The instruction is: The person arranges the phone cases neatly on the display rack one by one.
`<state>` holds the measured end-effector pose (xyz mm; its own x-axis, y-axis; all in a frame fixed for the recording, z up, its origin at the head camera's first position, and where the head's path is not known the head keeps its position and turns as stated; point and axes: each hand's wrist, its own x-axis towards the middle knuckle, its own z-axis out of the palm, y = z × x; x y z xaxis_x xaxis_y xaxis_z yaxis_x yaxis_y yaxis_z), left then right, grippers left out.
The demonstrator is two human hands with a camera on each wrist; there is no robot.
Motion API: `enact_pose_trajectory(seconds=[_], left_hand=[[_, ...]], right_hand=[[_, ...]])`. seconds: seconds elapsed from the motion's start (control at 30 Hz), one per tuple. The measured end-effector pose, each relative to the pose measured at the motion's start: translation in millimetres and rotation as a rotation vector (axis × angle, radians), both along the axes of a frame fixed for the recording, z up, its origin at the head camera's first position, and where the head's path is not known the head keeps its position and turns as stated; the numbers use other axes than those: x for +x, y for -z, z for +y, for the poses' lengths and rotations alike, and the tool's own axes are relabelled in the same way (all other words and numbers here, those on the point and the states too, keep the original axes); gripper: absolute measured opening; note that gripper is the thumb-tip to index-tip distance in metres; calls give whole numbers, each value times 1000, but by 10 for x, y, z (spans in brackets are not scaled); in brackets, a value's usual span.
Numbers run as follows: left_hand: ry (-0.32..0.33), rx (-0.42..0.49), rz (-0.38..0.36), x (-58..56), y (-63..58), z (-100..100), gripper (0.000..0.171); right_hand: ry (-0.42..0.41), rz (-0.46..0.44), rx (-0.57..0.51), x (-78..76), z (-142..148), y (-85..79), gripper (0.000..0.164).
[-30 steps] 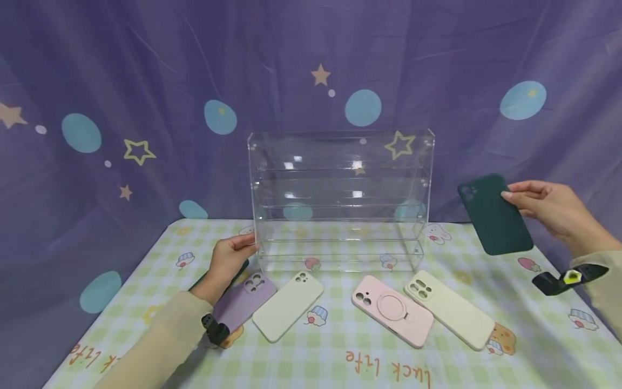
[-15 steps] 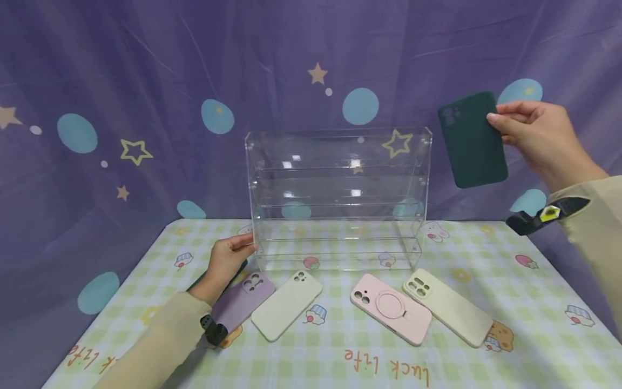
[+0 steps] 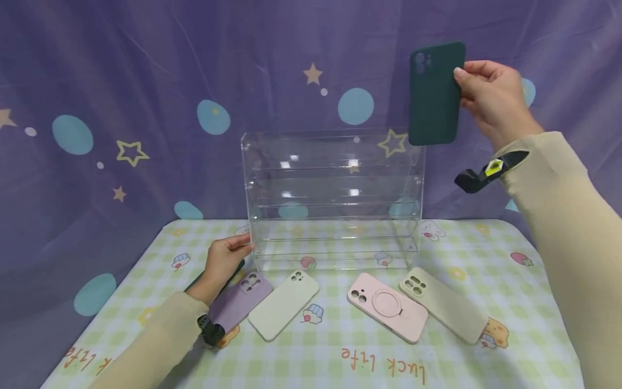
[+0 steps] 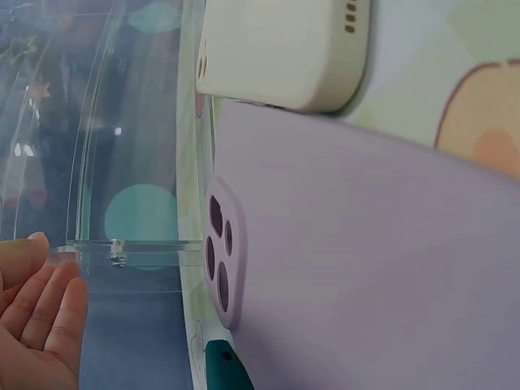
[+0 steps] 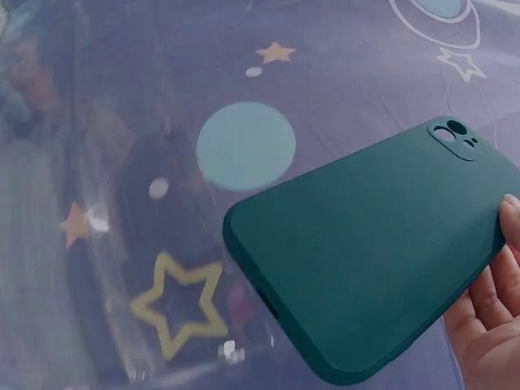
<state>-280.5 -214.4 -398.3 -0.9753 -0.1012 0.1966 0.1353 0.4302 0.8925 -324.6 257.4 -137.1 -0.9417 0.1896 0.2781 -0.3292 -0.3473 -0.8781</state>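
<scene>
My right hand (image 3: 498,102) pinches a dark green phone case (image 3: 435,100) by its right edge, thumb on the back face. The case hangs upright, camera cutout at the top, overlapping the upper right corner of a clear acrylic display rack (image 3: 335,186) in the head view. My left hand (image 3: 222,265) holds the rack's left side panel near the bottom, between thumb and fingers. Under that wrist lie a purple phone case (image 3: 243,302) and another dark green case (image 3: 238,270), mostly hidden. The left wrist view shows the purple case (image 4: 357,244) close up.
On the checked tablecloth (image 3: 311,367) before the rack lie a pale green phone case (image 3: 284,307), a pink one with a ring (image 3: 389,309) and a cream one (image 3: 447,308). A purple patterned curtain (image 3: 146,65) hangs behind the table.
My right hand has raised the green phone case from the right of the rack, up and leftward to its top right corner, turning it more upright. The left hand stays at the rack's side.
</scene>
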Motion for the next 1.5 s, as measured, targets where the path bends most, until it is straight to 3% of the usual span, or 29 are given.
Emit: enact_pose_trajectory(seconds=[0.23,0.57,0.83,1.07,1.27,1.5], left_hand=[[-2,-22,-5,0,-45,27,32],[5,-13,-13,33,-74,58,33],[10,-17,-19,60,-64,40,35],[14,-21,-2,58,-52,27,35],[11,-7,-8,64,-54,31,34],[9,-16,-5,95,-61,45,34]], right_hand=[[44,45,-13,-129,-213,-73,20],[-1,174,-249,-344,-320,-84,13],[-18,152,-220,-474,-439,104,8],[-59,169,-243,-506,-455,158,8],[-112,53,-128,-525,-456,210,9],[-45,-121,182,-513,-451,278,13]])
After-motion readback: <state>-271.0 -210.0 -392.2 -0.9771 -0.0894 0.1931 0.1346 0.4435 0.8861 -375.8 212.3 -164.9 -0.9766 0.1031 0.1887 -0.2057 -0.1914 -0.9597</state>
